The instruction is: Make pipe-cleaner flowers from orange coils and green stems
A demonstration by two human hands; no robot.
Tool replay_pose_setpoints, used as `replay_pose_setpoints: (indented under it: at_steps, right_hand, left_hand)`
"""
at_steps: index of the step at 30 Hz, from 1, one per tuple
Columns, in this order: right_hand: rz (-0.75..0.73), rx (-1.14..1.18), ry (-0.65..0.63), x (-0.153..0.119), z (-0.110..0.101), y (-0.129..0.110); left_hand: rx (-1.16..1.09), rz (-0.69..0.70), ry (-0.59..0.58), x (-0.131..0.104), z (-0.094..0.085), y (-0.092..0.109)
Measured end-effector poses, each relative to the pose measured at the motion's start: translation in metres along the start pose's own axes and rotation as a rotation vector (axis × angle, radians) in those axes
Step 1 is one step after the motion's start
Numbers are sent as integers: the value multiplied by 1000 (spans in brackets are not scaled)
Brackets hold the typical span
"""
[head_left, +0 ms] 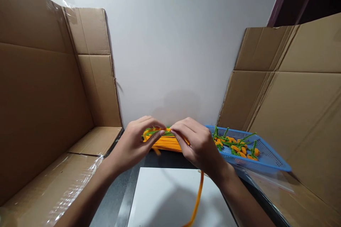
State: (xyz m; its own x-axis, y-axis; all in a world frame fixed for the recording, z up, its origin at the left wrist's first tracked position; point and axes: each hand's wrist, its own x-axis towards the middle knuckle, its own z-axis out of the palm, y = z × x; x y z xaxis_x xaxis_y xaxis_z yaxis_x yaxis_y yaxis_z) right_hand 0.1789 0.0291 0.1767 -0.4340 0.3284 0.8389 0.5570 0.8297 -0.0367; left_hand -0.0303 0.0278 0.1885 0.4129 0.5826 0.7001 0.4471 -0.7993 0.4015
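Both hands meet near the middle, raised above the work surface. My left hand (140, 135) pinches an orange fuzzy stem (199, 198) between thumb and index finger. Close beside it, my right hand (193, 142) pinches the same stem, whose long end hangs down below the right wrist and curves to the left. A short orange end sticks out under my left hand. Behind the hands lies a bundle of orange stems (169, 143), with green ones at its back, partly hidden by the fingers.
A blue basket (271, 158) at the right holds several orange and green pieces (241, 147). A white board (160, 198) lies in front. Cardboard panels stand at left (39, 88) and right (301, 103), with a pale wall (173, 49) behind.
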Motion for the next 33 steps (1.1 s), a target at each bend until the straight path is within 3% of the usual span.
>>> replay_pose_setpoints:
  at_steps: [8, 16, 21, 27, 29, 33]
  right_hand:
    - [-157, -201, -29, 2, -7, -12]
    - [-261, -262, -60, 2, -11, -12]
    - [-261, -150, -81, 2, -15, -10]
    - [-271, -64, -113, 2, -18, -4]
    - [-272, -70, -112, 2, -18, -3]
    - [-286, -81, -120, 2, -18, -3]
  left_hand:
    - [-3, 51, 43, 0, 2, 6]
    - [-74, -16, -44, -1, -3, 6]
    - [-211, -125, -130, 0, -3, 6]
    - [-460, -366, -320, -5, 1, 4]
    - [-413, -384, -292, -6, 1, 5]
    - [-266, -287, -219, -5, -1, 9]
